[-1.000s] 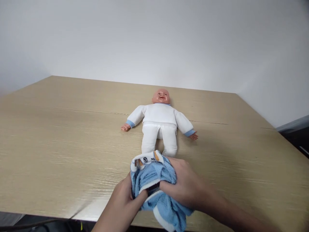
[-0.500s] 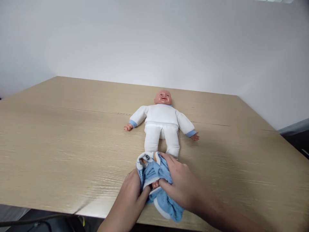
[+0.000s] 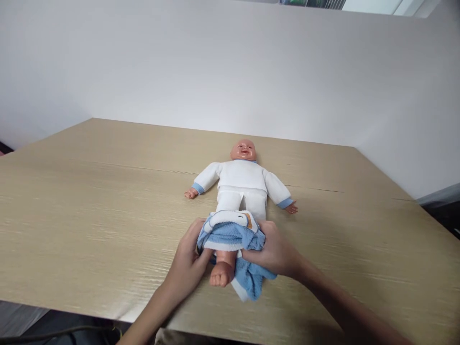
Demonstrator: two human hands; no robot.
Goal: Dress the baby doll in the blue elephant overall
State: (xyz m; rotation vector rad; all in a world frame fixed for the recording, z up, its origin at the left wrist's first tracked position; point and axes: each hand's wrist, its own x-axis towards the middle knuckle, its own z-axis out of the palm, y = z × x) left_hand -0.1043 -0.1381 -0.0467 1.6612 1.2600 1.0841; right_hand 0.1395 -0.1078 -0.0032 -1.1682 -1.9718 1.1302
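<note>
A baby doll (image 3: 242, 175) with a white cloth body and light blue cuffs lies on its back, head away from me. Blue terry doll pants (image 3: 230, 235) with white trim and a black-and-orange motif are bunched around its lower legs. One bare plastic foot (image 3: 222, 274) sticks out through a white-edged leg opening, and the other pant leg (image 3: 253, 278) hangs loose to the right. My left hand (image 3: 190, 258) is closed on the left side of the pants, thumb by the foot. Closed on their right side is my right hand (image 3: 276, 249). The doll's other foot is hidden under the cloth.
The doll lies on a light wooden table (image 3: 108, 215) with a seam across it. Behind stands a plain pale wall (image 3: 179, 62). A dark cable (image 3: 72, 329) runs below the table's front edge at the lower left.
The pants have moved up the doll's legs, away from me, with both hands on them. The foot that only peeked out before now shows fully beyond the opening.
</note>
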